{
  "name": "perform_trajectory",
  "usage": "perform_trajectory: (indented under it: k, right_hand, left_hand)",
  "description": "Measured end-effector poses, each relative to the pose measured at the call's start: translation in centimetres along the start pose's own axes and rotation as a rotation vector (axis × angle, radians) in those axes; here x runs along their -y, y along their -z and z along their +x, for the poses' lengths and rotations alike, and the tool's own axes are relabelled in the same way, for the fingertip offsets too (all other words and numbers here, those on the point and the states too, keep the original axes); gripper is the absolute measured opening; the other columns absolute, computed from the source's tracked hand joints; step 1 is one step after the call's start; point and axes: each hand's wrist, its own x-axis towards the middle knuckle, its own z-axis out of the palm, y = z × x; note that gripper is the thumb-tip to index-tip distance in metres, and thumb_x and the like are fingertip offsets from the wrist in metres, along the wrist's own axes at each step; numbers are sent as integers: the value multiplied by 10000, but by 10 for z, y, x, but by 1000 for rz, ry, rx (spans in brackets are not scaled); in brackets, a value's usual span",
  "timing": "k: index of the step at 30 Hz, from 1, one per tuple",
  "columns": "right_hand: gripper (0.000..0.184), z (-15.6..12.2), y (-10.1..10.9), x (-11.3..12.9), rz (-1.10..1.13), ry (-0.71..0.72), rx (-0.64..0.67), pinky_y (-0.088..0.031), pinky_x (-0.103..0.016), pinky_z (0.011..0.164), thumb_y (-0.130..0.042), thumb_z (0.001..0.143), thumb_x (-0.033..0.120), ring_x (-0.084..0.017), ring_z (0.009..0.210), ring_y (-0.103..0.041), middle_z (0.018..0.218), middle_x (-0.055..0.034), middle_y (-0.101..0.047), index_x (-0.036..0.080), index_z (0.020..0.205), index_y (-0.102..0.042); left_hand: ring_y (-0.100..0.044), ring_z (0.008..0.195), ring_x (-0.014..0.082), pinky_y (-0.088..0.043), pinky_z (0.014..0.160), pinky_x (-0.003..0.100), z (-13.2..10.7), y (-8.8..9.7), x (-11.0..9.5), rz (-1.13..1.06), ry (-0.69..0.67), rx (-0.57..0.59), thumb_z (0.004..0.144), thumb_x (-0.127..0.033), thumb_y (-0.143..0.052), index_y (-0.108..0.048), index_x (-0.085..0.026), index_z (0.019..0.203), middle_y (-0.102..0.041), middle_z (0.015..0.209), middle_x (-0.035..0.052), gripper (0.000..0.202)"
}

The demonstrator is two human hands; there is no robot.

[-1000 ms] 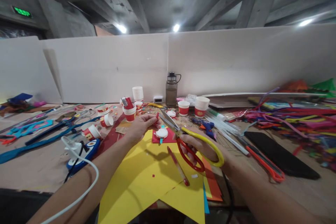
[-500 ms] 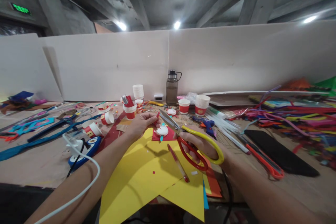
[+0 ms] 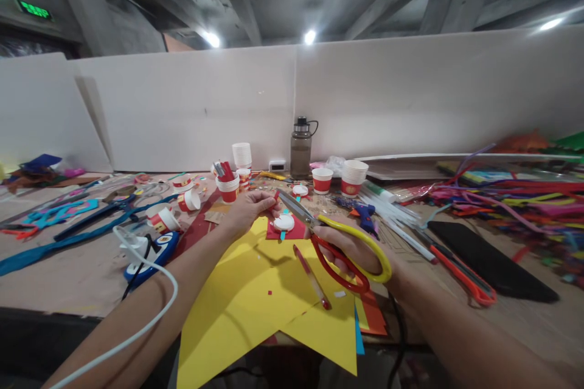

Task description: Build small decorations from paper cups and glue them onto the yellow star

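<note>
My left hand (image 3: 256, 206) pinches a small red piece of paper (image 3: 276, 196) between thumb and fingers. Wrapped round the handles of the scissors (image 3: 335, 240), one yellow and one red, is my right hand (image 3: 349, 246). The scissor blades point up and left, their tips close to the red piece. Below them a white round disc (image 3: 283, 222) with blue tabs lies on a red paper (image 3: 274, 234). Yellow paper sheets (image 3: 228, 304) spread under both hands, and a red-ended pencil (image 3: 311, 276) rests on them.
A dark bottle (image 3: 301, 149) stands at the back between paper cups (image 3: 322, 181) and a cup of markers (image 3: 227, 187). At left is a blue power strip (image 3: 157, 258) with a white cable. A glue gun (image 3: 365, 217), a red cutter (image 3: 463, 276) and a black phone-like slab (image 3: 490, 261) lie right.
The scissor blades look slightly more closed and their red handle has shifted a little. Both hands stay nearly in place; the whole view has moved slightly.
</note>
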Motion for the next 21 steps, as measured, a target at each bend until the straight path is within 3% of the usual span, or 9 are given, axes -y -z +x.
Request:
perform_trajectory:
  k: [6, 9, 12, 15, 21]
  right_hand:
    - [361, 5, 1, 3, -101, -1, -127, -329, -191, 353, -401, 894, 497, -77, 377, -442, 542, 34, -485, 195, 709, -467]
    - [221, 16, 5, -3, -400, -40, -273, -372, -233, 422, -491, 840, 407, -148, 497, -568, 639, -26, -604, 198, 794, -548]
    - [193, 26, 11, -14, -789, -58, -377, -425, -297, 579, -535, 786, 330, -268, 789, -664, 860, -120, -701, 188, 873, -632]
    - [270, 30, 15, -25, -969, -119, -362, -440, -346, 656, -533, 774, 321, -327, 904, -661, 978, -151, -707, 189, 975, -656]
    - [348, 26, 13, -28, -1090, -94, -251, -450, -387, 784, -590, 777, 286, -339, 983, -627, 1028, -190, -677, 141, 1088, -651]
  left_hand:
    - [-614, 550, 116, -500, 557, 238, -1, -3, -1, -18, 27, -40, 695, -371, -764, -665, -99, 733, -692, 688, 73, 292]
    - [-622, 557, 117, -504, 555, 232, -3, -7, -4, -69, 46, -71, 666, -375, -785, -663, -95, 752, -692, 689, 71, 317]
    - [-622, 553, 110, -499, 528, 213, -5, -12, -6, -132, 73, -74, 649, -375, -798, -661, -91, 766, -695, 702, 69, 337]
    - [-638, 572, 115, -455, 452, 171, -8, -17, -8, -160, 105, -95, 640, -377, -805, -656, -97, 772, -693, 708, 64, 343]
    - [-658, 593, 131, -413, 398, 154, -11, -22, -6, -141, 127, -70, 673, -381, -780, -646, -105, 796, -707, 742, 83, 331]
